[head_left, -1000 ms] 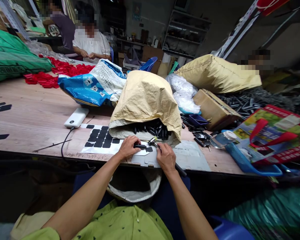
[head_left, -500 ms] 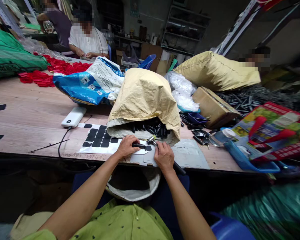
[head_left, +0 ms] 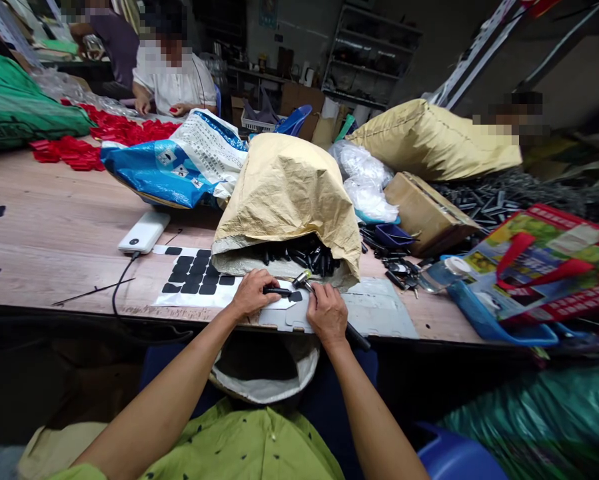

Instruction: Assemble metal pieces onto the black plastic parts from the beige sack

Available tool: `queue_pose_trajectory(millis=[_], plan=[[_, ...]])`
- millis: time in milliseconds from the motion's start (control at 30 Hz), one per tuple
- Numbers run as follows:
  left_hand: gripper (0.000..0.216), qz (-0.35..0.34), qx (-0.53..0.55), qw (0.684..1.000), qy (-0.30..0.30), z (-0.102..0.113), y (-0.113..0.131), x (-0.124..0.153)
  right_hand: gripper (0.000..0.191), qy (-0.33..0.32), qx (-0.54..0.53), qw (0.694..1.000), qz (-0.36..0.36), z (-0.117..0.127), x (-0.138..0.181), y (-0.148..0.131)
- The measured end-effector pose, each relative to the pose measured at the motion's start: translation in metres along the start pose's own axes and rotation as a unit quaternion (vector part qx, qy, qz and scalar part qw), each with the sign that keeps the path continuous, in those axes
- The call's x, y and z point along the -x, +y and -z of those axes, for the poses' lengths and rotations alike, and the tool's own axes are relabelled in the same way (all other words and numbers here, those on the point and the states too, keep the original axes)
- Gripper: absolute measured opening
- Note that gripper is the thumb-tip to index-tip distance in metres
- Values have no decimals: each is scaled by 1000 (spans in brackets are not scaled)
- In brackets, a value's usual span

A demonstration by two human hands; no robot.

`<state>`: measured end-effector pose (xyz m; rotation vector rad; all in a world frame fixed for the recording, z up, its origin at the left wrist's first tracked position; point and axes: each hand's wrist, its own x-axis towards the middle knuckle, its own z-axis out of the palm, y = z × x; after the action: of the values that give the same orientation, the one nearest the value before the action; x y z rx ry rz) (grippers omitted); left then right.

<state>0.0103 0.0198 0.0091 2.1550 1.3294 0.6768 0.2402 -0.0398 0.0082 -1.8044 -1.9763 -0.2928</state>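
Observation:
My left hand point(head_left: 252, 293) is closed on a small black plastic part point(head_left: 278, 291) and presses it down on a grey metal plate point(head_left: 374, 313) at the table's near edge. My right hand point(head_left: 326, 312) grips a small hammer point(head_left: 304, 280) by its black handle, the metal head just right of the part. Right behind both hands lies a tan sack point(head_left: 286, 193) on its side, several black parts point(head_left: 304, 257) spilling from its mouth. A white sheet with black stickers point(head_left: 194, 280) lies to the left of my left hand.
A white power bank point(head_left: 144, 232) with a cable, a blue-white bag point(head_left: 174, 167) and red parts point(head_left: 94, 140) lie left. A cardboard box point(head_left: 426, 213), a second tan sack point(head_left: 434, 143) and a colourful bag point(head_left: 544, 267) lie right. Other people sit across the table. A white bag point(head_left: 264, 370) hangs below the edge.
The view has shifted slightly; my hands stay at the plate, the left still on the black part, the right still on the hammer.

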Motion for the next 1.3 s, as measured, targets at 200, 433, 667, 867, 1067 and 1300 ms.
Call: queue_pose_trajectory(millis=[200,433,667,867,1067,1300], plan=[[19,-4,-12,1000,-4,0,-1,-1,24,2,-6,1000,-2,0,0,0],[23,-66,39,994,-84,13,34,32,23,1,-5,1000,1,1,-1,1],[24,10,39,967,-252,-15,42,112,23,5,-13,1000,-4,-1,-1,1],[30,192,-156,921,-301,-58,-2,128,22,9,-13,1000,-8,0,0,0],[27,79,-45,933,-349,-19,30,106,23,9,-11,1000,-10,0,-1,0],[24,70,-64,995,14,34,43,-5,23,4,-20,1000,-6,1,0,0]])
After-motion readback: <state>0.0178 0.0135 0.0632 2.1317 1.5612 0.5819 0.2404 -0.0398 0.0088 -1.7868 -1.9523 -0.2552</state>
